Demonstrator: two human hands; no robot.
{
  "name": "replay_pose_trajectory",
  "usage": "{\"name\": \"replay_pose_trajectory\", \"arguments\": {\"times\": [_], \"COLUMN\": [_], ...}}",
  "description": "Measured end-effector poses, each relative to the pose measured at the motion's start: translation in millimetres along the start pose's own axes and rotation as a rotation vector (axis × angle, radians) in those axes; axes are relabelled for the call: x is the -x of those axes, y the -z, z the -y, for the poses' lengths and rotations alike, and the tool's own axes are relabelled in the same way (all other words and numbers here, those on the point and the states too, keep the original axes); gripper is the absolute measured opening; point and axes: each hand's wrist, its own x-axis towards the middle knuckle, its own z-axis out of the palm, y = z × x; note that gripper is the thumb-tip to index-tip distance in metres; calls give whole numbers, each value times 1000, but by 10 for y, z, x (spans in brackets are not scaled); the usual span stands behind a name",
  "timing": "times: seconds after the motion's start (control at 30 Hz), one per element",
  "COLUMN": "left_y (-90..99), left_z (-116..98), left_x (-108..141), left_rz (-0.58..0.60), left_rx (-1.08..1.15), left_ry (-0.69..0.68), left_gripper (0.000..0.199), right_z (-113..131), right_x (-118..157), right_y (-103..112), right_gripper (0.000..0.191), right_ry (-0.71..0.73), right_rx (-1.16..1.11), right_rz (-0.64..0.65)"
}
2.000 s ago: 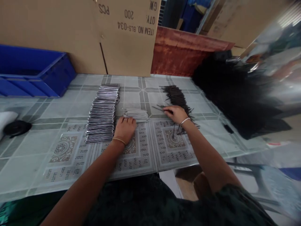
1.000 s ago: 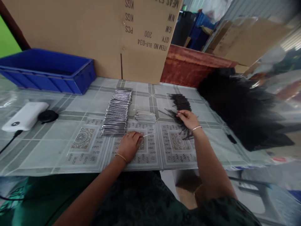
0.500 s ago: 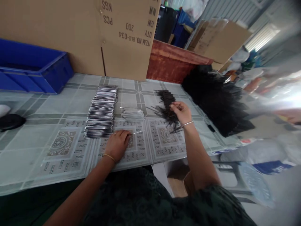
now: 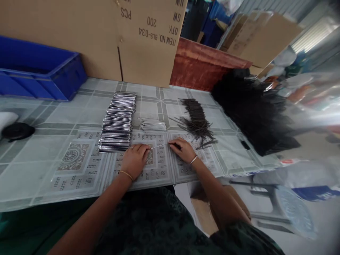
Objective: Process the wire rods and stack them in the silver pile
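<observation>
My left hand (image 4: 136,159) rests on the tablecloth and pinches one end of a thin silver metal rod (image 4: 158,146), which points right. At the rod's other end, my right hand (image 4: 183,150) has its fingers closed on what looks like a thin dark stick (image 4: 175,145), mostly hidden by the fingers. A long row of shiny metal rods (image 4: 117,122) lies behind my left hand. Between and beyond the hands is a smaller bundle of thin silver rods (image 4: 152,126). Behind my right hand sits a loose pile of short dark sticks (image 4: 197,118).
The patterned tablecloth (image 4: 50,124) covers the table. A blue bin (image 4: 63,76) stands at back left, beside an upright cardboard sheet (image 4: 148,63). A large black heap (image 4: 249,109) lies to the right. A black round object (image 4: 18,131) is at far left; a stool (image 4: 294,209) stands lower right.
My right hand has come from the dark stick pile toward me and left, to the free end of the silver rod. My left hand keeps its hold. The view has shifted slightly.
</observation>
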Motion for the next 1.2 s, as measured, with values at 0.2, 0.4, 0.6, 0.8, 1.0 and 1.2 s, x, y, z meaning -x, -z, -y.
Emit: {"name": "replay_pose_trajectory", "arguments": {"times": [0.2, 0.4, 0.6, 0.8, 1.0, 1.2], "left_y": [10, 19, -1, 12, -8, 140], "left_z": [-14, -37, 11, -277, -533, -245], "left_x": [-1, -5, 7, -23, -55, 17], "left_rz": [10, 20, -16, -147, -151, -234], "left_rx": [-35, -47, 65, 892, 1245, 1002], "left_ry": [-10, -18, 2, 303, 451, 434], "left_gripper": [27, 28, 27, 28, 33, 33], "right_z": [-54, 7, -22, 293, 558, 357], "right_x": [79, 62, 79, 73, 4, 43], "right_y": [-153, -139, -142, -146, -179, -147], "right_gripper": [18, 18, 20, 32, 18, 15], "right_ry": [-27, 32, -78, -207, -150, -149], "right_rx": [-189, -235, -309, -483, -518, -363], "right_rz": [-108, -84, -165, -103, -68, -33]}}
